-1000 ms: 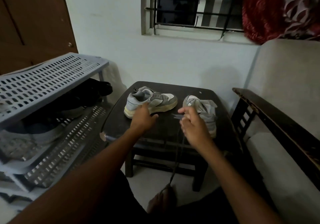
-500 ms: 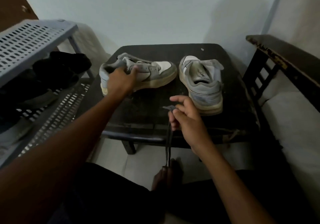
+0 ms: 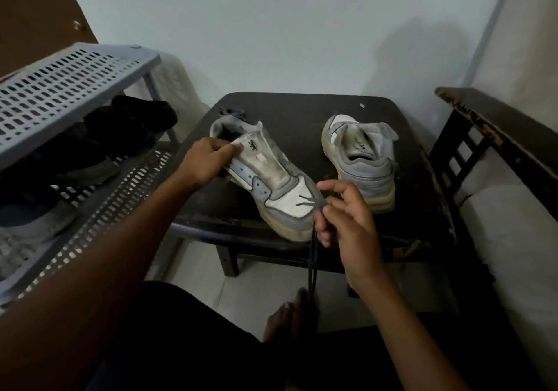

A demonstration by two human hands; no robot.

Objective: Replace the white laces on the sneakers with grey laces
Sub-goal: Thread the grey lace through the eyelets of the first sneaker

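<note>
a small dark wooden table (image 3: 302, 109) with a worn front edge stands against a pale wall (image 3: 287, 37) on a light tiled floor (image 3: 199, 273). a brown door (image 3: 39, 10) shows at far left, and a light cushioned seat with a dark wooden armrest (image 3: 495, 131) runs along the right.

half a second ago the left-hand grey and white sneaker (image 3: 271, 185) lay on its side with its toe toward the other shoe; now it is turned so the toe points at the person and reaches the table's front edge, its lace holes bare. the left hand (image 3: 205, 164) has shifted from the shoe's side to its collar and grips it, thumb on the tongue. the right hand (image 3: 347, 221) has come up beside the toe and pinches the dark grey lace (image 3: 311, 257) near its two tips, which splay over the toe cap; the lace hangs down to the person's bare foot (image 3: 290, 315).

the second grey and white sneaker (image 3: 362, 161) stands unlaced on the table to the right, heel toward the person, apart from the first. a bluish-grey bundle, perhaps another lace (image 3: 232, 114), lies just behind the held shoe. left of the table a grey perforated plastic shoe rack (image 3: 60, 85) holds dark shoes (image 3: 120, 131) on its lower shelf.
</note>
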